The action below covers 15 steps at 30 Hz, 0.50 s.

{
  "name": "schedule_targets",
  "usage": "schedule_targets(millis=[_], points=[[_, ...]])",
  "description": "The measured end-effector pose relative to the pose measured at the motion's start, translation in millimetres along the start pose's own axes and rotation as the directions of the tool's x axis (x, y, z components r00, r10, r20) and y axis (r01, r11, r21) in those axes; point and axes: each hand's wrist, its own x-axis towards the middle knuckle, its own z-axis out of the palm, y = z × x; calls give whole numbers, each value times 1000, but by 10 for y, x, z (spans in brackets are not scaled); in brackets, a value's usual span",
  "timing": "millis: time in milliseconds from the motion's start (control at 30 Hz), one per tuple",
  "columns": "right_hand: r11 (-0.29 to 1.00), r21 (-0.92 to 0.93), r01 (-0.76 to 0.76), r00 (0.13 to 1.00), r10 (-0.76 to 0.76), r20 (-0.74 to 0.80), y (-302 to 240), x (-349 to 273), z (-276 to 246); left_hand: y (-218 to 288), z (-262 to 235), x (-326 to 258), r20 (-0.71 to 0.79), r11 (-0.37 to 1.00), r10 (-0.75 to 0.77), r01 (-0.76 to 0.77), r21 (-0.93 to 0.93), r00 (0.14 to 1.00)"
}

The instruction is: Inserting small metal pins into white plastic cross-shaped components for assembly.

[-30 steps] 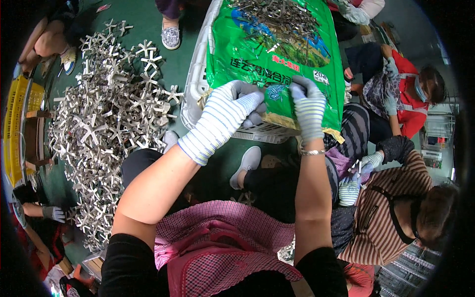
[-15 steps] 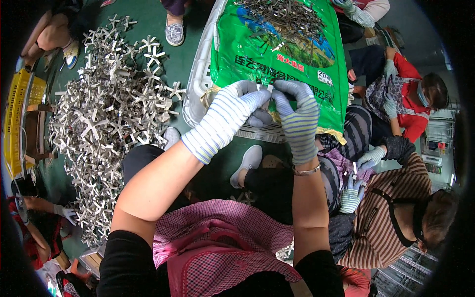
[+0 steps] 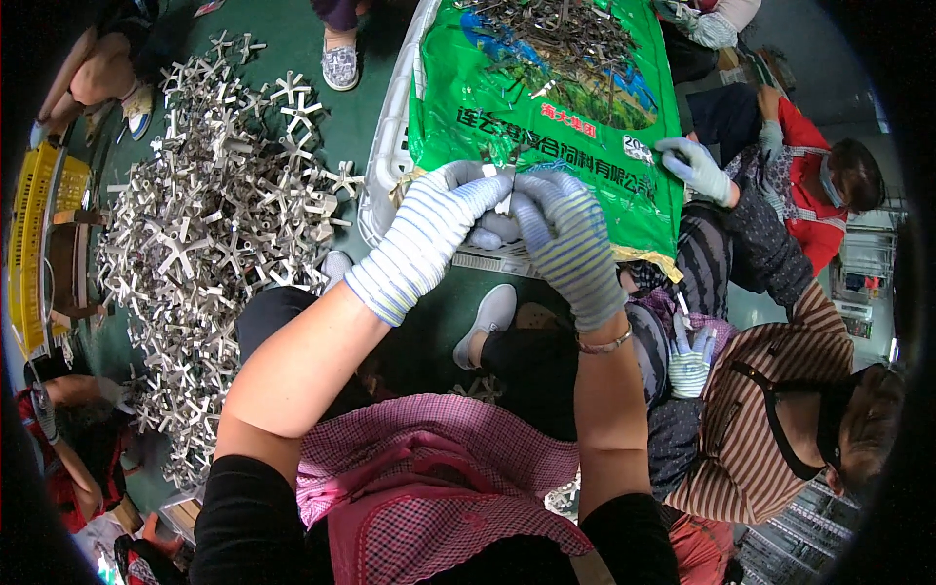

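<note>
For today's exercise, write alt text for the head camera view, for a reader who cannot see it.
Two gloved hands, left hand and right hand, meet over a small metal piece at the edge of a green sack covered in metal parts. A heap of cross-shaped metal parts lies left; other people sit right.

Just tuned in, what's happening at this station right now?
A person in striped gloves has both hands together over the near edge of a green sack: the left hand and right hand pinch a small metal piece between the fingertips. More metal parts lie on the sack. A big heap of cross-shaped metal parts covers the floor to the left. Other people sit nearby; one gloved hand reaches onto the sack.
</note>
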Motion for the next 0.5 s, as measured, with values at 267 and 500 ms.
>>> schedule_targets(millis=[267, 500], points=[[840, 434, -325, 942, 330, 65, 186, -94, -11, 26, 47, -30, 61, 1000, 13, -13, -4, 998], [520, 774, -361, 757, 648, -82, 76, -83, -73, 26, 37, 47, 83, 994, 42, -50, 101, 996]])
